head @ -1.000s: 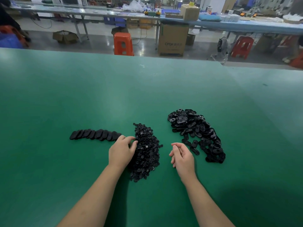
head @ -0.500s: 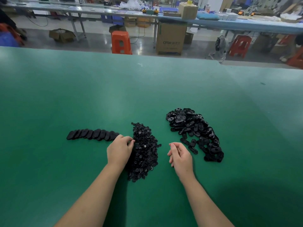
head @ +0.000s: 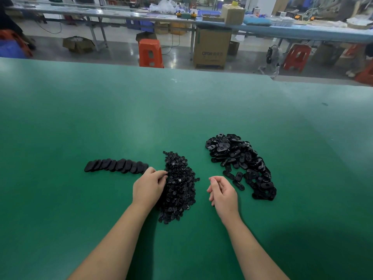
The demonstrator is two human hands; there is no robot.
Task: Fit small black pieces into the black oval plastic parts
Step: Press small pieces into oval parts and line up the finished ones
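Left hand (head: 149, 185) stays at the small pieces (head: 179, 186), fingertips now pinching into the pile. Right hand (head: 222, 191) remains loosely curled, empty; no oval part (head: 240, 164) picked yet.

A green table (head: 141, 110) fills the foreground. Beyond it, orange stools (head: 150, 52) and cardboard boxes (head: 212, 48) stand on grey floor (head: 121, 55) under long benches (head: 302, 32).

The only lettering stands on the tall brown cardboard box (head: 212, 48), on the floor just right of the orange stool (head: 150, 53). It is a line of blue print across the front face of the box. The print is blurred, so its characters cannot be made out with confidence. No other text, number or sign is legible.
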